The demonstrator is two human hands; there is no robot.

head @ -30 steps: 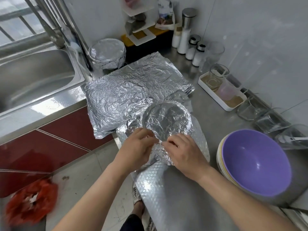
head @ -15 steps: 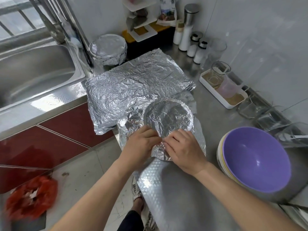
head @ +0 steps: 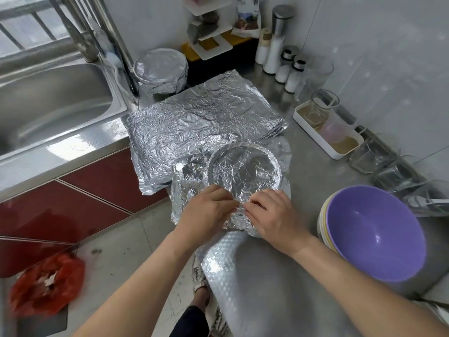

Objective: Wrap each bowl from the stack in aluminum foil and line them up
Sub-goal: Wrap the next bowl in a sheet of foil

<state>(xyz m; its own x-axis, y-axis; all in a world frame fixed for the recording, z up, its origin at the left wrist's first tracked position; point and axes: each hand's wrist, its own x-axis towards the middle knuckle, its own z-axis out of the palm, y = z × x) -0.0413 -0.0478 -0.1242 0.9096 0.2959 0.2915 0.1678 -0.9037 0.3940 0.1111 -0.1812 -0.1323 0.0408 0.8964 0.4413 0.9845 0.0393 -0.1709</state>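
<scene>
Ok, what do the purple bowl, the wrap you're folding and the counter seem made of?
Purple bowl: probably plastic or melamine; smooth, opaque, soft sheen. Wrap: aluminium foil; thin, crinkled, bright creases. Counter: looks like stainless steel, dull brushed grey; its front edge carries an embossed diamond pattern.

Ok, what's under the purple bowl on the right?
More bowls sit stacked under the purple bowl; only cream and yellow slivers show at its left edge. How many there are is hidden by it.
</scene>
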